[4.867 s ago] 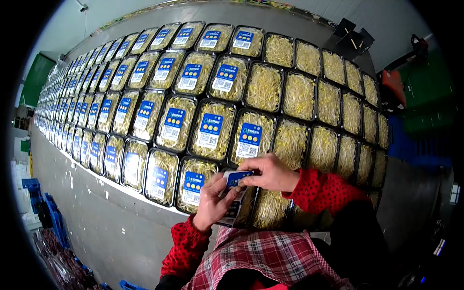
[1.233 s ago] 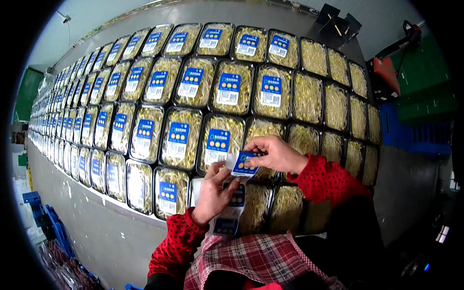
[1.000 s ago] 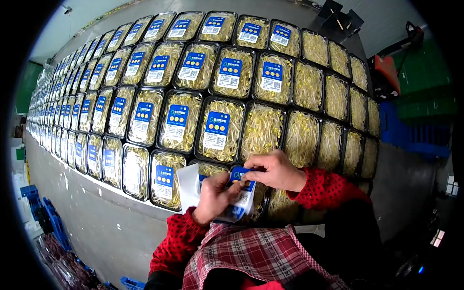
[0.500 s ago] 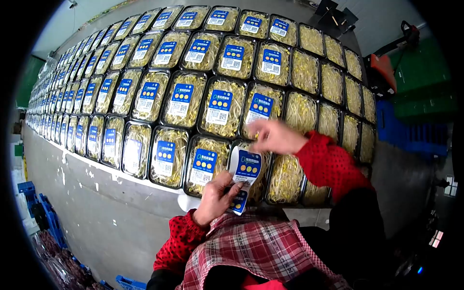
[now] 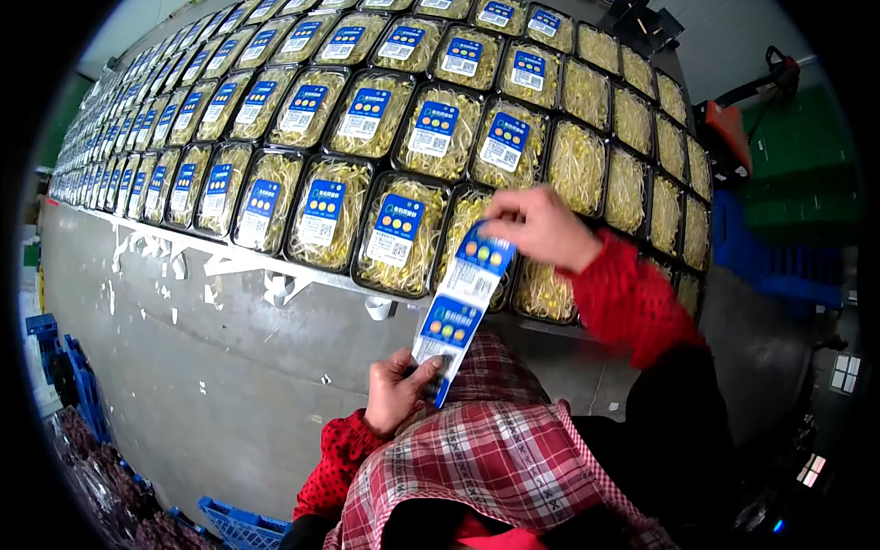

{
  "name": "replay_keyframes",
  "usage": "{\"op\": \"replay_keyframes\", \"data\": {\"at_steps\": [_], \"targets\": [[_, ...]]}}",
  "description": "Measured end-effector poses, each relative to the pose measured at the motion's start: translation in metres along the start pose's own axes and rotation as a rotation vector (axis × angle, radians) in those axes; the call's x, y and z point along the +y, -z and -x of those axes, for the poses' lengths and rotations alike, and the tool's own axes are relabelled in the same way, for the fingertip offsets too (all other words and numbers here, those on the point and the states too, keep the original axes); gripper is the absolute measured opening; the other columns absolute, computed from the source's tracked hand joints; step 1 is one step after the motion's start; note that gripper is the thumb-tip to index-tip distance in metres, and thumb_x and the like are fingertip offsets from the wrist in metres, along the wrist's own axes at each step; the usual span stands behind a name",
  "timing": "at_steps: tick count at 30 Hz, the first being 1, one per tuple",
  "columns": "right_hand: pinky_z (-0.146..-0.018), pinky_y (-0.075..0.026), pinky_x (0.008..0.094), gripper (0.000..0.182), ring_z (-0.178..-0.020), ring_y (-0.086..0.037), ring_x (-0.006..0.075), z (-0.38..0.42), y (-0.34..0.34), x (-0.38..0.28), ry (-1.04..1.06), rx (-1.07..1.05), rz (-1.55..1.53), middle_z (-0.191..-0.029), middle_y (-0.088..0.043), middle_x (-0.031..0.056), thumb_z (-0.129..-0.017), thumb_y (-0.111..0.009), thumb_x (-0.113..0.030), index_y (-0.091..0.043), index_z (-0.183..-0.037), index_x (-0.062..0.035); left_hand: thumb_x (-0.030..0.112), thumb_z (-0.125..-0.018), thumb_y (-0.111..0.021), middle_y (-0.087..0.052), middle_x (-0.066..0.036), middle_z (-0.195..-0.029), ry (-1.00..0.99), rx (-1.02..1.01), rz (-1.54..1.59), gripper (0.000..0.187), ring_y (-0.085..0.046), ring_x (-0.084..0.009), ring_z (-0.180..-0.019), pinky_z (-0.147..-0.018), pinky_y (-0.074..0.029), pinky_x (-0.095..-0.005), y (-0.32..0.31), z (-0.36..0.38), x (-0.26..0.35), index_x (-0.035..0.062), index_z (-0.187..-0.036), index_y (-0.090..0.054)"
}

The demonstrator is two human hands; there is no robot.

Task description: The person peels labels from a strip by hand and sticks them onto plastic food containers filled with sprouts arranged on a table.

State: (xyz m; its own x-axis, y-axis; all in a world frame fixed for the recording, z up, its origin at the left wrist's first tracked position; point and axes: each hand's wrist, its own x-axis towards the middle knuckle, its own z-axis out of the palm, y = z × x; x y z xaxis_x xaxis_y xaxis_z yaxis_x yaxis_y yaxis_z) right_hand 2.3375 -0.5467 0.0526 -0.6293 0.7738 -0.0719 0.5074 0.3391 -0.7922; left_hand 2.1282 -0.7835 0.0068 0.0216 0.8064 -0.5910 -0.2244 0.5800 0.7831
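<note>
My left hand point(image 5: 396, 390) is closed on the lower end of a strip of blue-and-white labels point(image 5: 452, 321), in front of the table's near edge. With fingers pinched, my right hand point(image 5: 543, 229) holds the top label of the strip, so the strip slants up between both hands. Behind the strip, a tray of bean sprouts point(image 5: 461, 220) is partly covered by it and by my right hand. To its left stands a labelled tray of sprouts point(image 5: 399, 234). Below my right wrist lies a tray without a label point(image 5: 545, 291).
Long rows of labelled sprout trays point(image 5: 316, 211) fill the table to the left; unlabelled trays point(image 5: 628, 188) stand at the right. Paper scraps point(image 5: 174, 261) hang from the table edge. Blue crates point(image 5: 243, 524) sit on the floor, and a red-orange machine point(image 5: 724, 137) stands at far right.
The view has shifted, with the trays now higher. My right hand has gone from hovering blurred over the trays to pinching the top label. The strip is stretched out longer between my hands.
</note>
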Motion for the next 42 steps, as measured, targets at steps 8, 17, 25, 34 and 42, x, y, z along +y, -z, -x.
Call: {"op": "replay_keyframes", "data": {"at_steps": [8, 17, 25, 34, 42], "targets": [[-0.083, -0.050, 0.0462, 0.069, -0.091, -0.065, 0.0309, 0.024, -0.057, 0.029, -0.103, 0.101, 0.545, -0.107, -0.064, 0.0120, -0.073, -0.083, -0.041, -0.057, -0.127, -0.0051, 0.010, -0.096, -0.067, -0.063, -0.001, -0.078, -0.163, 0.004, -0.097, 0.014, -0.053, -0.0058, -0.071, -0.061, -0.046, -0.0255, -0.002, 0.023, -0.037, -0.0041, -0.099, -0.067], [-0.069, -0.050, 0.0267, 0.029, -0.078, -0.062, 0.0074, 0.139, -0.100, -0.018, -0.116, -0.185, -0.326, -0.085, -0.069, 0.0042, -0.081, -0.082, -0.017, -0.067, -0.099, -0.0008, 0.007, -0.088, -0.073, -0.059, -0.007, -0.083, -0.717, 0.018, -0.519, 0.014, -0.056, -0.0164, -0.076, -0.070, -0.047, -0.0283, -0.021, 0.029, -0.053, -0.0019, -0.096, -0.066], [-0.063, -0.051, 0.0281, 0.012, -0.065, -0.065, 0.0138, 0.154, -0.048, -0.019, 0.019, 0.020, -0.112, -0.075, -0.070, 0.0072, -0.081, -0.076, -0.011, -0.073, -0.089, -0.0038, 0.011, -0.091, -0.073, -0.069, -0.006, -0.080, -0.372, -0.094, -0.273, 0.018, -0.056, -0.0043, -0.071, -0.062, -0.049, -0.0242, -0.049, 0.038, -0.062, -0.0062, -0.091, -0.068], [-0.077, -0.052, 0.0447, 0.057, -0.087, -0.068, 0.0384, 0.099, -0.002, 0.093, -0.116, 0.178, 0.560, -0.094, -0.070, 0.0173, -0.070, -0.084, -0.037, -0.064, -0.117, -0.0116, 0.008, -0.091, -0.071, -0.053, -0.009, -0.069, -0.407, -0.140, -0.250, 0.016, -0.049, -0.0160, -0.064, -0.060, -0.044, -0.0320, -0.074, 0.019, -0.061, -0.0040, -0.090, -0.061], [-0.071, -0.051, 0.0307, 0.031, -0.079, -0.064, 0.0109, 0.148, -0.028, 0.052, -0.201, -0.204, -0.368, -0.081, -0.069, 0.0109, -0.080, -0.082, -0.024, -0.070, -0.096, 0.0003, 0.004, -0.089, -0.070, -0.056, -0.016, -0.117, -0.534, -0.197, -0.475, 0.015, -0.057, -0.0244, -0.102, -0.088, -0.047, -0.0330, -0.095, -0.015, -0.023, -0.0042, -0.101, -0.065]]}}
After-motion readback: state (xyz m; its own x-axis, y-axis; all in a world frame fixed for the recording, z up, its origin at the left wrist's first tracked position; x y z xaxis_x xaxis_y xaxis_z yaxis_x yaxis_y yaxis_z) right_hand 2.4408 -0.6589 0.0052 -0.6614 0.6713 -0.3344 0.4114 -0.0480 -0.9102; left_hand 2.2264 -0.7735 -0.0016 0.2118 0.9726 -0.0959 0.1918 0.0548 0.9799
